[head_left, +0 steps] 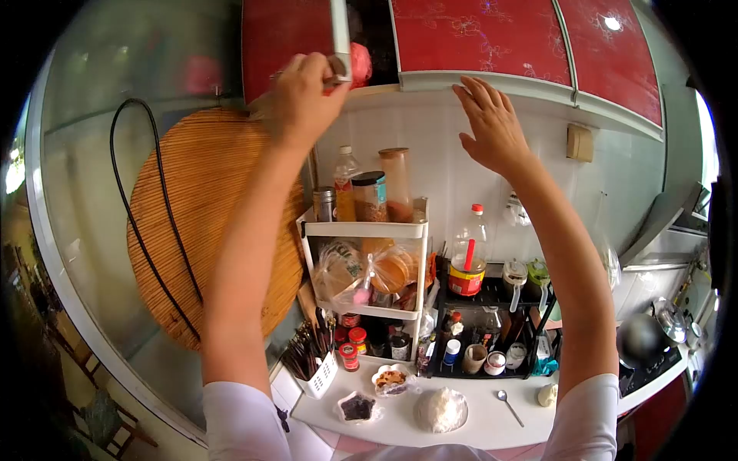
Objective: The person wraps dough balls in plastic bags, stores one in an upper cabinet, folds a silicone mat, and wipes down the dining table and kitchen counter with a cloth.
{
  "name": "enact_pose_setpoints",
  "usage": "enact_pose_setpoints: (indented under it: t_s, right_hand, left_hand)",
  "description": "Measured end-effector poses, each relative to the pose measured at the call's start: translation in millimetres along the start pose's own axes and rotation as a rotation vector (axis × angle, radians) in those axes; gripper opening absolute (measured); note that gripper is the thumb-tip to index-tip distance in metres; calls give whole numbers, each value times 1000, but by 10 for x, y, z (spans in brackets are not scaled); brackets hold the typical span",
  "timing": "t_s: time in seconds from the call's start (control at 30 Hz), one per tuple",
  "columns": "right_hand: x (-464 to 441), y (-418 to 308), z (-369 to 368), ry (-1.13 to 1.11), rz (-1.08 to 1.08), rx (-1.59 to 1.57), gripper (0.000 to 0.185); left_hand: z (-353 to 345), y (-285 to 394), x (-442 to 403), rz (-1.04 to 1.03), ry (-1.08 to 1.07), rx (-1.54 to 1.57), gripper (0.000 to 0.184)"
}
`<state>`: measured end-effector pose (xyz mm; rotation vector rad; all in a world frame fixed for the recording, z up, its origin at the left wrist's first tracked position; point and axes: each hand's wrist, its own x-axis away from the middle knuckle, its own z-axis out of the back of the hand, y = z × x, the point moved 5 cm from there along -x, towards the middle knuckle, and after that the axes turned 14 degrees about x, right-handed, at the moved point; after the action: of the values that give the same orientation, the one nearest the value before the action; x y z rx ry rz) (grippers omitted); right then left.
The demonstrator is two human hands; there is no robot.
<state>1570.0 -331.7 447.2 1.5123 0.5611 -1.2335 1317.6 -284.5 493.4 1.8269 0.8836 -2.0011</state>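
Observation:
Both my arms reach up to the red wall cupboard. My left hand (306, 98) is closed on the lower corner of a red cabinet door (288, 34), its fingers bent round the pale edge. Beside that edge is a dark gap in which a pink-red bag (360, 64) shows. My right hand (492, 127) holds nothing; its fingers are spread, the tips near the bottom edge of the closed red door (480, 34) to the right. Whether those fingertips touch the edge I cannot tell.
Below stands a white shelf rack (361, 230) with jars, bottles and bags. A black rack (492, 374) holds seasonings. On the white counter (477, 426) are a bowl of white powder (444, 411), two small dishes and a spoon (510, 407). A round wooden board (207, 230) leans left.

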Motion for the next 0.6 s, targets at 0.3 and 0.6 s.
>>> enact_pose_setpoints:
  t_s: [0.3,0.6]
  right_hand:
    - [25,50,-129,75,-26,3,72]
    - [39,6,-185,153,-65,-32,71]
  left_hand:
    - [1322,-213,370,119,481,-334,36]
    - [1857,-740,549,332,538,-582,37]
